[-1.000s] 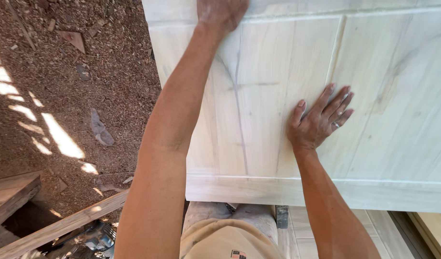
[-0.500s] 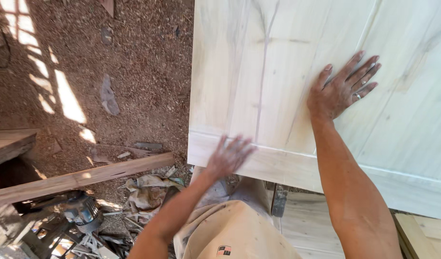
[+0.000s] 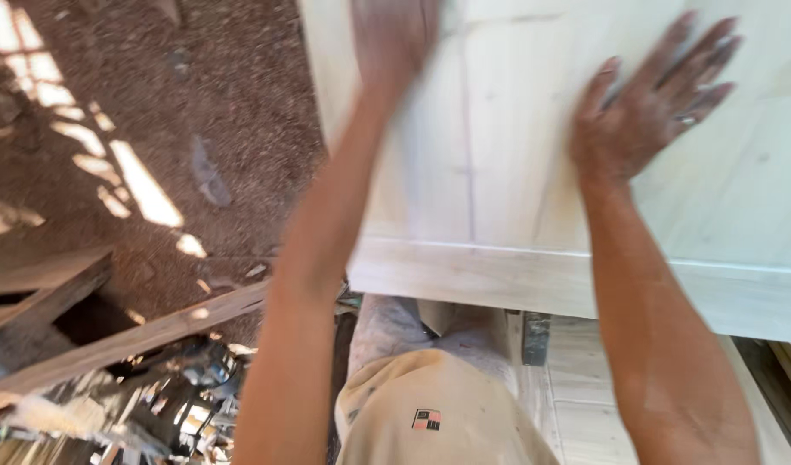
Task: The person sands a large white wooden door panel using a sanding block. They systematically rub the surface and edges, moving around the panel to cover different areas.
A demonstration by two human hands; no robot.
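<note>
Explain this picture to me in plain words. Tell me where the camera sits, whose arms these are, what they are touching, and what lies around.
The camera sits on a person's head and looks down, so both bare arms are that person's own. The left hand is blurred near the top, on or just over a big pale wooden panel; whether it holds anything cannot be told. The right hand lies flat with spread fingers on the same panel and wears a ring. Neither hand grips a tool. The panel has a frame rail along its near edge. Below it show the person's light trousers. To the left is a sawdust-covered floor with a wooden beam lying across it.
</note>
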